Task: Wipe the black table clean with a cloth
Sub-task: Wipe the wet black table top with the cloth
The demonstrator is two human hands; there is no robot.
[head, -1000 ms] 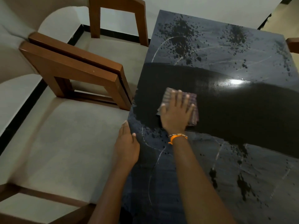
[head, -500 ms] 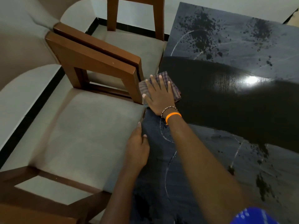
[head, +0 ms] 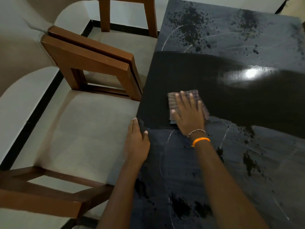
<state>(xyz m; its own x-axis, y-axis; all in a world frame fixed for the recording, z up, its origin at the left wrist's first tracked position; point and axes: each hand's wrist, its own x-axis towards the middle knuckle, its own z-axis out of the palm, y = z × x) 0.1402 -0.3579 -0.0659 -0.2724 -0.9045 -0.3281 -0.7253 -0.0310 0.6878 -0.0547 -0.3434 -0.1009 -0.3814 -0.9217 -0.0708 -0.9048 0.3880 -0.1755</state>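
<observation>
Right hand (head: 188, 113), fingers flat, presses the cloth (head: 186, 103) on the desk (head: 231, 100), inside the wiped dark band. Left hand (head: 137, 144), relaxed, rests on the desk's near-left edge. Dusty surface lies just wrist-side of the cloth; the right hand is best placed for it.

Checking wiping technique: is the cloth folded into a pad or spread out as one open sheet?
Folded. The checked cloth lies as a compact squarish pad under the flat right hand on the black table.
</observation>
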